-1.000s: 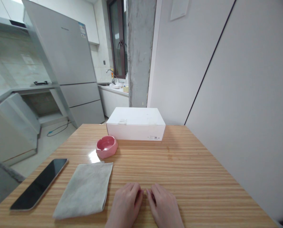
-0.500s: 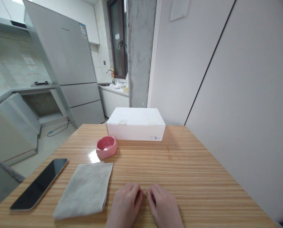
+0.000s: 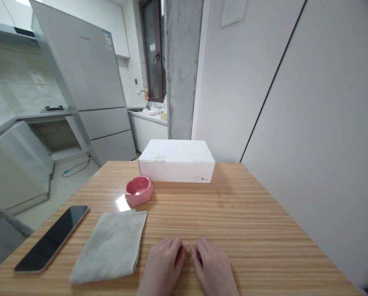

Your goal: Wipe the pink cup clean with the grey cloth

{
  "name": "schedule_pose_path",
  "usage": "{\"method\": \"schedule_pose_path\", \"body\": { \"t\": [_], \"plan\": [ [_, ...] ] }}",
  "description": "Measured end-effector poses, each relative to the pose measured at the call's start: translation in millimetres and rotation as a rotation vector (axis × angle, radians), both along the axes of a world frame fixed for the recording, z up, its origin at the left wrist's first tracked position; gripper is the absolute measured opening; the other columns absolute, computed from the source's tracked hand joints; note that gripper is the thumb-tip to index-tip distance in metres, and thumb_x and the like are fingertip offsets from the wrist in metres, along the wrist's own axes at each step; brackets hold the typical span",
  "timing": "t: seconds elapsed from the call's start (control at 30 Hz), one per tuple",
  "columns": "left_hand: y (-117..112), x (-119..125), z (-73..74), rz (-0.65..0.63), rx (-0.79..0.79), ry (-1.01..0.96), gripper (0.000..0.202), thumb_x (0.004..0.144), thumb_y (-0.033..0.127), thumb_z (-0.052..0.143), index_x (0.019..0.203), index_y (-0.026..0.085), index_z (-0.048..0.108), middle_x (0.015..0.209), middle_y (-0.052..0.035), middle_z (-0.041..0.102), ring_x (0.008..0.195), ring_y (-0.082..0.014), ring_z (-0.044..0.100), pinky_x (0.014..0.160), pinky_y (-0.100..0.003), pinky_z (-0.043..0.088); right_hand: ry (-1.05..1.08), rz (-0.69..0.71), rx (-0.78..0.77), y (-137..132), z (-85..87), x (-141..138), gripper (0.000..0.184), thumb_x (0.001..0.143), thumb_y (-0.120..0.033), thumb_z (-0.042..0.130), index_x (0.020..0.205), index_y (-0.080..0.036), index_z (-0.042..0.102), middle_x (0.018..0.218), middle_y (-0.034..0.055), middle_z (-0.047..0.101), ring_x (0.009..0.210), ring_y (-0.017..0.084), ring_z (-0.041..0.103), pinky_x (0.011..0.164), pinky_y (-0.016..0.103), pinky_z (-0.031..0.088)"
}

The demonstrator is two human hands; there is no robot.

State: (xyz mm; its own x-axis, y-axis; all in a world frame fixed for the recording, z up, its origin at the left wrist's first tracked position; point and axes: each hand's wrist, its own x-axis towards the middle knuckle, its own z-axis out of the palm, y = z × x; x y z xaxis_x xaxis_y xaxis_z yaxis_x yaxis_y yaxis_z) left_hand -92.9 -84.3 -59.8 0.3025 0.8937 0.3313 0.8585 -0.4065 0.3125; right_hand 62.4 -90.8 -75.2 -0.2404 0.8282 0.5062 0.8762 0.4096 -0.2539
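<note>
My left hand (image 3: 165, 261) rests on the wooden table (image 3: 248, 230) near its front edge, fingers curled in and closed. Beside it lies my right hand (image 3: 213, 263), curled the same way, with a narrow gap between the two. Nothing shows in either hand, though the undersides are hidden. Left of my left hand, and apart from it, is a folded grey-green cloth (image 3: 110, 246). A pink ashtray (image 3: 139, 196) with a notched rim stands behind the cloth. Farther left, a smartphone (image 3: 52, 238) lies with its dark screen up.
A closed white box (image 3: 176, 170) stands at the table's far edge, just behind the ashtray. A white wall (image 3: 320, 135) runs along the right. Beyond the table are a grey pillar (image 3: 184, 70), a fridge (image 3: 85, 70) and a sink counter (image 3: 150, 118).
</note>
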Motion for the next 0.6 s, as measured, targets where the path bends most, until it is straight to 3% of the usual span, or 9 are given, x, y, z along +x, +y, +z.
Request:
{"method": "schedule_pose_path", "body": {
  "t": [0.4,0.5,0.6],
  "plan": [
    [-2.7,3.9,0.3,0.015,-0.009,0.004,0.017,0.085,0.013,0.045,0.073,0.021,0.054,0.071,-0.001,0.064,0.067,-0.0175,0.062,0.058,-0.026,0.04,0.011,0.01,0.017,0.3,1.1,-0.7,0.033,0.097,-0.025,0.029,0.068,-0.023,0.047,0.063,-0.0001,0.057,0.055,0.015,0.056,0.054,0.026,0.033],
    [-3.9,2.6,16.3,0.005,-0.1,-0.078,0.015,0.083,0.013,0.048,0.072,0.021,0.056,0.071,-0.0005,0.064,0.066,-0.0157,0.061,0.058,-0.024,0.042,0.011,0.006,0.036,0.7,0.5,-0.8,0.034,0.097,-0.025,0.028,0.068,-0.023,0.047,0.062,-0.0002,0.056,0.054,0.015,0.056,0.053,0.026,0.032],
    [11.8,-19.9,45.0,-0.047,-0.13,-0.247,0.007,0.083,0.023,0.053,0.083,0.022,0.061,0.083,-0.0008,0.065,0.079,-0.0151,0.062,0.07,-0.024,0.048,0.007,0.014,0.036,0.7,1.3,-0.5,0.034,0.097,-0.025,0.028,0.069,-0.023,0.047,0.063,0.0,0.057,0.055,0.015,0.056,0.054,0.026,0.033]
  ]
}}
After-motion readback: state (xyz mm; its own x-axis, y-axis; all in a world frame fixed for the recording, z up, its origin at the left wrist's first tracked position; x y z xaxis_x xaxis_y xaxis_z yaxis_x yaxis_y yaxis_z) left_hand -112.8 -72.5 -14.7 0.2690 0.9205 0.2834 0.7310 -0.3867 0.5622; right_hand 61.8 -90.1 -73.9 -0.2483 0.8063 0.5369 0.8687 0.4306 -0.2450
